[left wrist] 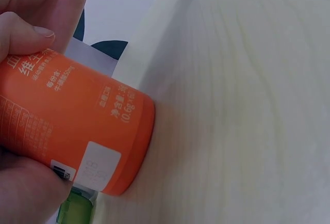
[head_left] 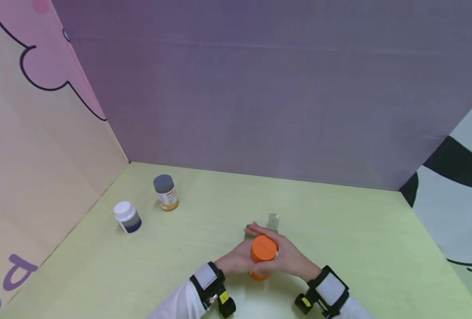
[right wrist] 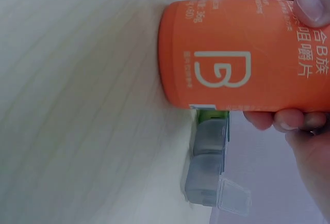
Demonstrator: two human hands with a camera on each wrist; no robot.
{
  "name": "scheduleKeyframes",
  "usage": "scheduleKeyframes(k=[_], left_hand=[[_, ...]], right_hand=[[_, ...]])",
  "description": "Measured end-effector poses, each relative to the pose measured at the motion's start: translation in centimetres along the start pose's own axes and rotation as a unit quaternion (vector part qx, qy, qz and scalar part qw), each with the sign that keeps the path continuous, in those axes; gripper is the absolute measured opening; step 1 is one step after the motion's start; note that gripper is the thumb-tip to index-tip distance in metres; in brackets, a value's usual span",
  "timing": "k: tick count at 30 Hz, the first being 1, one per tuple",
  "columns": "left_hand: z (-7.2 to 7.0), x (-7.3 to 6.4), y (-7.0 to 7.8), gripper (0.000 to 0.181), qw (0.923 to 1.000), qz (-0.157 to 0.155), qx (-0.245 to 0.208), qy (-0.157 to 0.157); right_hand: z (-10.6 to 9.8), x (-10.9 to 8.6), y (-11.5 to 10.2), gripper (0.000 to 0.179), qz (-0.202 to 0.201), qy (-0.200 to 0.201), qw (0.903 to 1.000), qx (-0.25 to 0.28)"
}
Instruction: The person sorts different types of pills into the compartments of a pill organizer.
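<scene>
We see the left hand (head_left: pixel 237 258) and right hand (head_left: pixel 287 257) gripping the bottle (head_left: pixel 264 248) near the pillbox (right wrist: pixel 205 175); a white jar (head_left: pixel 127 217) stands near the surface's (head_left: pixel 359 248) left edge.

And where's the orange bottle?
In the head view, the orange bottle is low and just right of centre, held between the left hand and the right hand.

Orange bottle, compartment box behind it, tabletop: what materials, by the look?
Orange bottle: probably plastic, satin finish; smooth, even color with a soft sheen, though a printed wrap may cover the body.
Compartment box: likely hard plastic, fairly glossy; see-through walls and clear flap.
Tabletop: pale, low-sheen wood or wood-look laminate; grain lines show, but can't tell which.
</scene>
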State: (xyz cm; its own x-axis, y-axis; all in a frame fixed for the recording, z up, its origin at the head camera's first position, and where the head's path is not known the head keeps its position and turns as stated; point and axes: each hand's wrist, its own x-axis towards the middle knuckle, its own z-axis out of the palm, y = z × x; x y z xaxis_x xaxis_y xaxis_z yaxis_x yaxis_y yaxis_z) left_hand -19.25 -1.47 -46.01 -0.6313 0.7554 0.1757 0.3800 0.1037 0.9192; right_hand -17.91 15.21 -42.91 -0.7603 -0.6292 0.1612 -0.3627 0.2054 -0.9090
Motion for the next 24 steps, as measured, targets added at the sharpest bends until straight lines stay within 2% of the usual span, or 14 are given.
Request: scheduleKeyframes(k=[4,11,15,18,21,24], left_hand=[[0.0,-0.1,0.2,0.066,0.999,-0.015,-0.042,-0.004],[-0.1,0.0,0.5,0.063,0.9996,-0.011,-0.019,-0.017],[-0.1,0.0,0.4,0.061,0.9988,-0.004,-0.042,-0.025],[-0.1,0.0,0.2,0.065,0.9976,0.0,-0.063,-0.028],[0.0,0.0,0.3,0.068,0.9962,-0.032,-0.082,-0.002],[0.1,-0.2,0.5,0.068,0.9929,-0.067,-0.094,0.026]], right_hand=[[0.1,-0.1,-0.2,0.078,0.015,0.004,0.9999,-0.002],[0.2,0.2,-0.3,0.058,0.034,0.021,0.9988,0.029],[0.1,0.0,-0.4,0.052,0.035,0.018,0.9988,0.031],[-0.3,-0.3,-0.6,0.05,0.028,0.014,0.9994,0.017],[-0.7,-0.5,-0.9,0.051,0.01,0.018,0.9996,-0.021],[-1.0,-0.5,-1.2,0.054,-0.01,0.029,0.9951,-0.094]])
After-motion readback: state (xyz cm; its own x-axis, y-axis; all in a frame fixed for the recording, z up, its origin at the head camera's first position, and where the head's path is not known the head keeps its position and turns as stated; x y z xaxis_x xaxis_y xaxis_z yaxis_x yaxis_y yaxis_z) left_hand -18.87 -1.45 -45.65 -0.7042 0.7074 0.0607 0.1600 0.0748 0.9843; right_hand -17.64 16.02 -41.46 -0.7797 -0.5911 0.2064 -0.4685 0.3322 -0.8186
